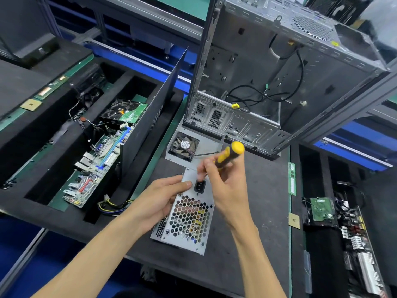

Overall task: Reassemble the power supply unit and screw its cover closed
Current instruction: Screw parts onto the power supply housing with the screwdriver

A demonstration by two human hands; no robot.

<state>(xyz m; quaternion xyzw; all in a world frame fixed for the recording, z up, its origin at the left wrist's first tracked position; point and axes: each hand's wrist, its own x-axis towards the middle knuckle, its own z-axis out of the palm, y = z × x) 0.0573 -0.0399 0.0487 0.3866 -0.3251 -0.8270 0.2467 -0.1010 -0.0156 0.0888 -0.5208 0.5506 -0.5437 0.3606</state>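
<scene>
While the silver metal power supply unit with its honeycomb-perforated rear panel (pixel 189 216) is stood on the dark foam work mat (pixel 257 203), it is gripped at its left side by the left hand (pixel 159 201), whose thumb is laid across the panel beside the black power socket (pixel 199 186). A yellow-and-black-handled screwdriver (pixel 228 154) is clasped by the right hand (pixel 223 186) above the unit's upper edge, its tip being hidden behind the fingers. Just behind, a grey metal cover with a black fan (pixel 184 146) is seen, and beyond it an open grey computer case (pixel 279 78).
</scene>
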